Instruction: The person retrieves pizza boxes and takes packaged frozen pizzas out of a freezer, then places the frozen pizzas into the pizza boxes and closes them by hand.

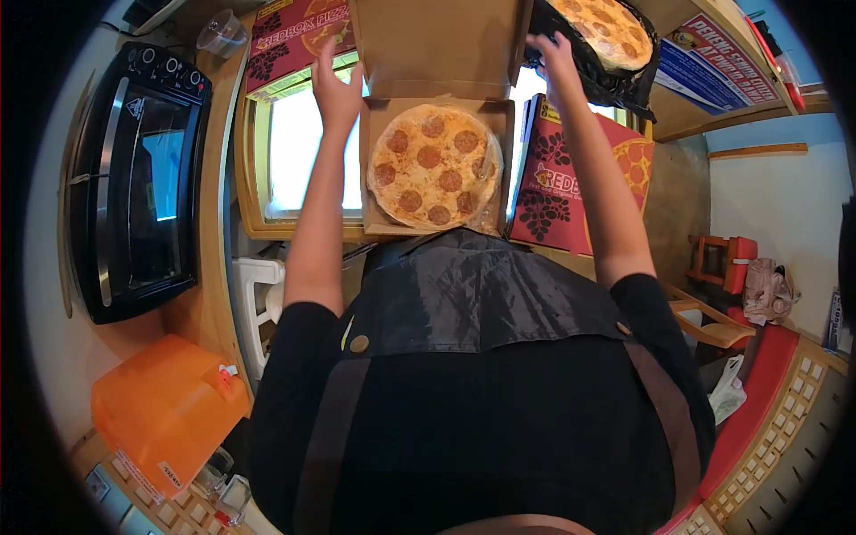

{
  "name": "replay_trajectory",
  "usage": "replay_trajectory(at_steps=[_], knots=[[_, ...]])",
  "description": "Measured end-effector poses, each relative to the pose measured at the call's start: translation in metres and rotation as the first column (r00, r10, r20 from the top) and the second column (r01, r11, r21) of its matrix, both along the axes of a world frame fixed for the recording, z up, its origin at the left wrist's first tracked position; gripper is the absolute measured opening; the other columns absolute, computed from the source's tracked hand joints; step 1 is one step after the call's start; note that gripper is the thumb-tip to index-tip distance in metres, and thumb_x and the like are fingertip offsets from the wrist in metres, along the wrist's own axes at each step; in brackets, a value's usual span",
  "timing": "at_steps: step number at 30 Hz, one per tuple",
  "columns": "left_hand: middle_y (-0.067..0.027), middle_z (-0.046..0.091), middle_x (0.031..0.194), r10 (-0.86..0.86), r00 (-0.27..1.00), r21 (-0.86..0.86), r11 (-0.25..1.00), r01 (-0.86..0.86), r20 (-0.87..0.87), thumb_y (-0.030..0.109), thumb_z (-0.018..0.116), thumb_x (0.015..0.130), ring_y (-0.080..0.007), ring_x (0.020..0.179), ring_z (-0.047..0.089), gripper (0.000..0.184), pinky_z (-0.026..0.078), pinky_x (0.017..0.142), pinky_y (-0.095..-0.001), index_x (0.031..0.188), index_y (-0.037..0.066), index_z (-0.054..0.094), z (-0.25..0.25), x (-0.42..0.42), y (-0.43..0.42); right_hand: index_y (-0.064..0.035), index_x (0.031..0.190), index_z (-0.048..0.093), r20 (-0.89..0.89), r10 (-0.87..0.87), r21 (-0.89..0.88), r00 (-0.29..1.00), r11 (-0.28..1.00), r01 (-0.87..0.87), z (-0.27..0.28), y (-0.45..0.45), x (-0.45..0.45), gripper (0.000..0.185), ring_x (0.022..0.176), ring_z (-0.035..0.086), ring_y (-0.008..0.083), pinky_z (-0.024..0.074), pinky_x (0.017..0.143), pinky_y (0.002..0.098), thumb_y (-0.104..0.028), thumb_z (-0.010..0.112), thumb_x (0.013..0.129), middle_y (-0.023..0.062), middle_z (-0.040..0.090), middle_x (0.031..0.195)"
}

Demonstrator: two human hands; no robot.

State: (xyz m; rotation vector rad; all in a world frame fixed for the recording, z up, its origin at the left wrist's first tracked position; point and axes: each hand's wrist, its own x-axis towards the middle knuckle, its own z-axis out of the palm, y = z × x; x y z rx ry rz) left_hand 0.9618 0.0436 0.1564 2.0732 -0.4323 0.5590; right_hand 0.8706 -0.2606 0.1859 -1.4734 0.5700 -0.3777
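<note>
A pizza box (365, 169) lies open in front of me, with its lid (441, 45) raised at the far side. Inside it is a pepperoni pizza (430, 178) in clear plastic wrap. My left hand (337, 96) is open, thumb and fingers apart, beside the lid's left edge. On the other side my right hand (557, 69) is also open, with fingers stretched near the lid's right edge; whether they touch it I cannot tell. Close to that hand, another wrapped pizza (606, 31) sits on a black plastic bag (584, 67).
Closed red pizza boxes lie at the left (299, 40) and the right (562, 178) of the open one. A black toaster oven (143, 178) stands far left, above an orange container (169, 406). A clear cup (221, 34) is at upper left. A red-framed chair (720, 263) stands at right.
</note>
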Motion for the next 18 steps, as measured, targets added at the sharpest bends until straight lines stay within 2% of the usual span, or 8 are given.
replay_trajectory(at_steps=[2, 5, 8, 9, 12, 14, 16, 18], knots=[[-0.0203, 0.049, 0.122, -0.152, 0.978, -0.245, 0.963, 0.114, -0.141, 0.011, 0.064, 0.075, -0.0302, 0.111, 0.051, 0.065, 0.045, 0.087, -0.0371, 0.133, 0.005, 0.036, 0.019, 0.031, -0.011, -0.0062, 0.14, 0.016, -0.001, 0.086, -0.033, 0.996, 0.996, -0.086, 0.001, -0.01, 0.024, 0.087, 0.125, 0.032, 0.0311, 0.0252, 0.101, 0.0463, -0.051, 0.057, 0.079, 0.0158, 0.034, 0.135], [-0.0224, 0.046, 0.125, -0.275, 0.908, -0.257, 0.946, 0.197, -0.316, 0.016, 0.067, 0.077, -0.0249, 0.112, 0.05, 0.077, 0.044, 0.09, -0.0333, 0.139, 0.003, 0.022, 0.025, 0.064, -0.017, -0.0048, 0.114, 0.053, 0.054, 0.149, 0.23, 0.987, 0.96, -0.158, 0.029, 0.01, 0.029, 0.061, 0.099, 0.055, 0.0251, 0.0436, 0.082, 0.0381, -0.054, 0.058, 0.077, 0.0154, 0.056, 0.109], [-0.0227, 0.05, 0.119, -0.394, 0.818, -0.283, 0.913, 0.295, -0.418, 0.014, 0.066, 0.077, -0.0238, 0.109, 0.052, 0.082, 0.045, 0.089, -0.0311, 0.141, 0.002, 0.016, 0.053, 0.042, -0.013, -0.0082, 0.126, 0.042, 0.061, 0.167, 0.163, 0.984, 0.971, -0.175, 0.044, 0.024, 0.012, 0.078, 0.106, 0.05, 0.027, 0.0407, 0.087, 0.0385, -0.064, 0.056, 0.074, 0.0127, 0.05, 0.118], [-0.0193, 0.053, 0.113, -0.392, 0.847, -0.285, 0.91, 0.3, -0.359, 0.013, 0.064, 0.078, -0.0229, 0.105, 0.054, 0.08, 0.046, 0.087, -0.03, 0.141, 0.002, 0.015, 0.063, 0.024, -0.009, -0.0092, 0.121, 0.046, 0.046, 0.223, 0.22, 0.974, 0.949, -0.228, 0.029, 0.011, 0.013, 0.065, 0.103, 0.051, 0.0266, 0.0415, 0.084, 0.0391, -0.055, 0.057, 0.077, 0.0137, 0.051, 0.114], [-0.0195, 0.046, 0.126, -0.421, 0.783, -0.195, 0.907, 0.373, -0.459, 0.007, 0.061, 0.076, -0.0285, 0.112, 0.052, 0.069, 0.047, 0.085, -0.0342, 0.136, 0.007, 0.029, 0.063, 0.0, 0.028, -0.0081, 0.143, 0.009, 0.171, 0.334, 0.022, 0.927, 0.939, -0.342, 0.027, 0.024, -0.034, 0.096, 0.127, 0.029, 0.0346, 0.026, 0.102, 0.0431, -0.07, 0.044, 0.078, 0.0188, 0.023, 0.143], [-0.0176, 0.048, 0.125, -0.468, 0.762, -0.347, 0.876, 0.335, -0.447, -0.002, 0.054, 0.078, -0.0277, 0.112, 0.052, 0.065, 0.045, 0.089, -0.0323, 0.137, 0.007, 0.028, 0.065, -0.04, 0.047, -0.0077, 0.143, 0.01, 0.195, 0.22, 0.154, 0.956, 0.956, -0.251, 0.017, 0.036, -0.063, 0.094, 0.135, 0.018, 0.0305, 0.0188, 0.108, 0.0411, -0.075, 0.027, 0.08, 0.015, 0.019, 0.146], [-0.0138, 0.049, 0.123, -0.558, 0.658, -0.436, 0.824, 0.363, -0.505, -0.011, 0.047, 0.077, -0.0237, 0.112, 0.051, 0.063, 0.041, 0.093, -0.0316, 0.135, 0.005, 0.03, 0.049, -0.065, 0.077, -0.0063, 0.142, 0.014, 0.295, 0.41, 0.104, 0.863, 0.884, -0.455, 0.014, 0.04, -0.097, 0.087, 0.135, 0.018, 0.0252, 0.0177, 0.109, 0.0379, -0.068, 0.031, 0.084, 0.0138, 0.02, 0.145], [-0.01, 0.052, 0.121, -0.429, 0.739, -0.244, 0.903, 0.353, -0.519, -0.015, 0.043, 0.078, -0.0196, 0.111, 0.05, 0.06, 0.038, 0.095, -0.0298, 0.134, 0.006, 0.033, 0.038, -0.096, 0.098, -0.0037, 0.141, 0.019, 0.088, 0.448, 0.053, 0.89, 0.89, -0.453, 0.038, 0.058, -0.126, 0.086, 0.131, 0.025, 0.0236, 0.0209, 0.107, 0.0389, -0.064, 0.039, 0.083, 0.0134, 0.028, 0.141]])
